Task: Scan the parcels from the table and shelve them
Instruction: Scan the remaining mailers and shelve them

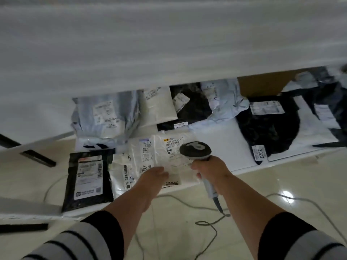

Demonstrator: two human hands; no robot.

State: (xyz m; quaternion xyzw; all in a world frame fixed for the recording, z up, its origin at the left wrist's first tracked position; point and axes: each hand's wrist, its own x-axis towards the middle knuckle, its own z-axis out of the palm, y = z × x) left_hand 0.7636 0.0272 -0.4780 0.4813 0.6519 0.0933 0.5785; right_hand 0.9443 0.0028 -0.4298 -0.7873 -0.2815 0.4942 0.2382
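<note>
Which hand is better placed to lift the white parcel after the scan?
Probably the left hand: it already rests on the white parcel, while the right hand grips the scanner.

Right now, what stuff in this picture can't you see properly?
All in the head view:
- The tiny print on the white parcel is too small and blurred to read.
- Part of that parcel's label is covered by the scanner in the right hand and by the left hand.
- The parcels at the back are cut off by a blurred white band.
- The far-right dark parcel runs past the picture's edge.
</note>
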